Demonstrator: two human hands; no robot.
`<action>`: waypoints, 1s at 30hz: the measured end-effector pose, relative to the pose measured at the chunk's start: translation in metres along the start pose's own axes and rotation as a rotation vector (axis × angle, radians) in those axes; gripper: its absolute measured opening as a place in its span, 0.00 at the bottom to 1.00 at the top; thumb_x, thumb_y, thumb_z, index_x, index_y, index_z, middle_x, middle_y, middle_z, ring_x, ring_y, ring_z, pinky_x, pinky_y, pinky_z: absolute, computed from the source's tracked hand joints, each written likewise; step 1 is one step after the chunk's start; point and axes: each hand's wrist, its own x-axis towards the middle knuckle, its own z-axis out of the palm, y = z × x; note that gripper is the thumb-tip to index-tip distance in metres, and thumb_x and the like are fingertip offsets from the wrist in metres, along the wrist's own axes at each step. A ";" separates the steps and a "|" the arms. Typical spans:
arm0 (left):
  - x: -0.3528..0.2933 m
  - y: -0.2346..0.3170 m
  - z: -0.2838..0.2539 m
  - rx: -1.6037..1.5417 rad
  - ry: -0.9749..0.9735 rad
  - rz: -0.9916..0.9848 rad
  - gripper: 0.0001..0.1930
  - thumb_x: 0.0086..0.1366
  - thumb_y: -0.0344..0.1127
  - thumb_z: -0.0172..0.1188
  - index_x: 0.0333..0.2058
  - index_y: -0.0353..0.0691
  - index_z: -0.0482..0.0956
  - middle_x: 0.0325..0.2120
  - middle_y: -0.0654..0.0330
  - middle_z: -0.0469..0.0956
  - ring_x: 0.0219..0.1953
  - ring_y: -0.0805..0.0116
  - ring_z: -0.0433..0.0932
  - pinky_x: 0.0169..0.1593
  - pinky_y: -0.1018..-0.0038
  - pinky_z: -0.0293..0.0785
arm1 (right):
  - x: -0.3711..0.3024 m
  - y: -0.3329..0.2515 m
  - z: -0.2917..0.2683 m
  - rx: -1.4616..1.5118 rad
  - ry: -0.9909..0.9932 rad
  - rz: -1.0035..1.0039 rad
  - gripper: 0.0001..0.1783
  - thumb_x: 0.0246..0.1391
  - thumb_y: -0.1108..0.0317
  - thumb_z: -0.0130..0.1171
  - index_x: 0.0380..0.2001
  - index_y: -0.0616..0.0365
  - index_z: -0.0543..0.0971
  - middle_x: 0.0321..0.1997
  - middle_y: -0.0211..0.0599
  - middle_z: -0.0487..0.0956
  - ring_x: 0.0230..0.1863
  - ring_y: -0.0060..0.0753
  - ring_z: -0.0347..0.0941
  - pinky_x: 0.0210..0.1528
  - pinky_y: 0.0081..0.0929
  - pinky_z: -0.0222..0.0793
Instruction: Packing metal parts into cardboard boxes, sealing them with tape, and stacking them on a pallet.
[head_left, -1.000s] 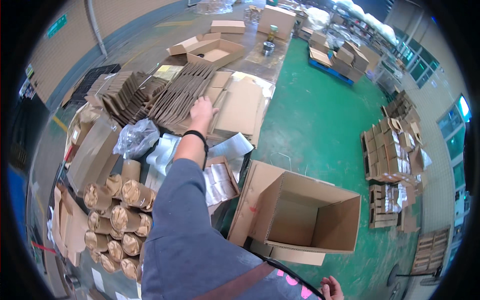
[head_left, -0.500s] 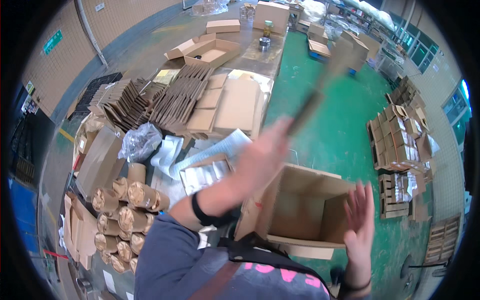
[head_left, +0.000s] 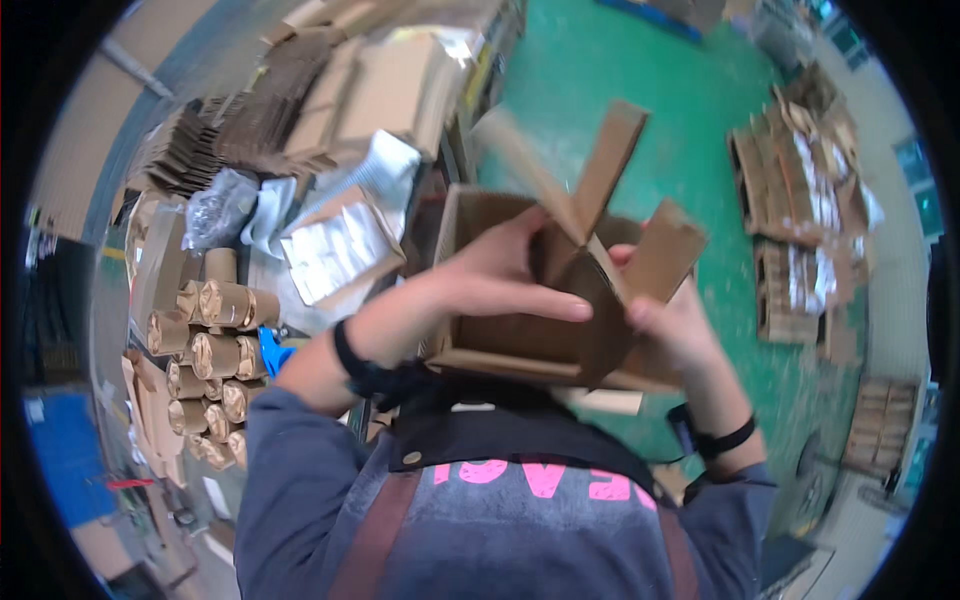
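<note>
The green floor (head_left: 590,60) shows past the far side of the box (head_left: 462,225), so a lost hold could let card drop there. The box stands open-topped before the body; its rim could snag any strip that leans outward, with poor line-up the cause. The divider (head_left: 603,180), made of crossed brown strips, is in the hands over the box's opening. Its strips fan unevenly, so one could crease, or the cross could fold flat, if pushed from one side only. Left of the box lies a tray (head_left: 388,240) of foil packs (head_left: 340,255); the left forearm (head_left: 398,310) passes near it, and a wide elbow swing could knock it.

The right hand (head_left: 672,312) pinches a strip, thumb in front and fingers behind; too hard a squeeze could bend it. The left hand (head_left: 505,272) has thumb and fingers spread wide at the cross's other side. Whether it bears weight I cannot tell; if not, the divider could twist about the right-hand pinch. At the join (head_left: 584,243), blurred here, a sideways tug could tear the card.
</note>
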 end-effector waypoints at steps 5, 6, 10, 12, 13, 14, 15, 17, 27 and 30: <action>0.001 -0.038 0.004 0.544 -0.197 -0.975 0.26 0.55 0.50 0.60 0.38 0.26 0.77 0.33 0.51 0.78 0.36 0.63 0.76 0.41 0.71 0.71 | 0.023 0.025 -0.035 0.052 0.065 0.351 0.25 0.53 0.50 0.62 0.42 0.61 0.72 0.39 0.31 0.74 0.41 0.24 0.72 0.44 0.24 0.68; -0.001 -0.056 0.006 0.325 -0.065 -0.922 0.22 0.55 0.46 0.58 0.33 0.27 0.77 0.28 0.52 0.77 0.31 0.63 0.75 0.37 0.71 0.70 | 0.034 0.022 -0.030 0.047 0.066 0.422 0.25 0.52 0.48 0.62 0.39 0.58 0.72 0.37 0.29 0.73 0.38 0.20 0.70 0.40 0.23 0.67; -0.009 -0.100 0.005 0.213 0.006 -0.918 0.17 0.52 0.38 0.53 0.32 0.27 0.78 0.29 0.51 0.78 0.33 0.62 0.76 0.38 0.70 0.70 | 0.042 0.023 -0.014 -0.099 0.157 0.487 0.25 0.50 0.54 0.62 0.44 0.59 0.69 0.40 0.34 0.73 0.43 0.25 0.69 0.47 0.26 0.66; -0.015 -0.083 0.012 0.550 -0.155 -0.951 0.19 0.54 0.40 0.52 0.37 0.28 0.78 0.35 0.47 0.78 0.40 0.59 0.76 0.44 0.68 0.70 | 0.020 0.060 -0.033 -0.195 0.104 0.497 0.24 0.49 0.64 0.60 0.48 0.60 0.68 0.42 0.37 0.73 0.43 0.25 0.69 0.51 0.26 0.64; -0.020 -0.082 0.012 0.688 -0.271 -0.980 0.22 0.56 0.43 0.51 0.40 0.29 0.78 0.38 0.45 0.79 0.42 0.56 0.77 0.47 0.68 0.71 | 0.010 0.057 -0.025 -0.293 0.113 0.546 0.22 0.49 0.68 0.57 0.48 0.60 0.67 0.41 0.35 0.73 0.43 0.25 0.69 0.50 0.25 0.64; -0.027 -0.080 0.018 0.612 -0.247 -1.019 0.23 0.55 0.42 0.50 0.41 0.27 0.77 0.41 0.41 0.77 0.47 0.52 0.76 0.50 0.66 0.70 | 0.005 0.063 -0.025 -0.290 0.087 0.526 0.23 0.49 0.69 0.56 0.49 0.61 0.66 0.43 0.35 0.72 0.45 0.25 0.69 0.50 0.25 0.64; -0.032 -0.079 0.024 0.535 -0.224 -1.058 0.25 0.55 0.42 0.48 0.42 0.25 0.77 0.45 0.37 0.75 0.51 0.48 0.74 0.54 0.64 0.68 | 0.000 0.069 -0.024 -0.286 0.062 0.508 0.23 0.48 0.70 0.54 0.50 0.62 0.66 0.44 0.35 0.71 0.46 0.25 0.69 0.50 0.25 0.64; -0.041 -0.082 0.035 0.541 -0.233 -1.075 0.25 0.55 0.42 0.47 0.42 0.25 0.76 0.45 0.37 0.74 0.51 0.48 0.74 0.55 0.64 0.68 | -0.013 0.072 -0.017 -0.359 0.047 0.425 0.25 0.48 0.71 0.52 0.51 0.62 0.64 0.46 0.36 0.70 0.49 0.26 0.67 0.52 0.26 0.63; -0.013 -0.093 0.027 0.270 0.204 -1.114 0.17 0.56 0.33 0.46 0.33 0.24 0.77 0.34 0.37 0.77 0.40 0.46 0.78 0.45 0.59 0.74 | 0.046 0.077 -0.028 -0.384 -0.106 0.418 0.39 0.49 0.71 0.51 0.63 0.60 0.49 0.46 0.48 0.64 0.49 0.39 0.64 0.51 0.36 0.65; -0.037 -0.115 0.033 0.752 -0.155 -0.875 0.19 0.56 0.33 0.45 0.41 0.26 0.77 0.38 0.39 0.77 0.43 0.47 0.78 0.49 0.59 0.73 | 0.011 0.110 -0.031 -0.730 -0.254 -0.027 0.46 0.46 0.70 0.50 0.66 0.63 0.41 0.52 0.58 0.62 0.55 0.52 0.62 0.61 0.37 0.57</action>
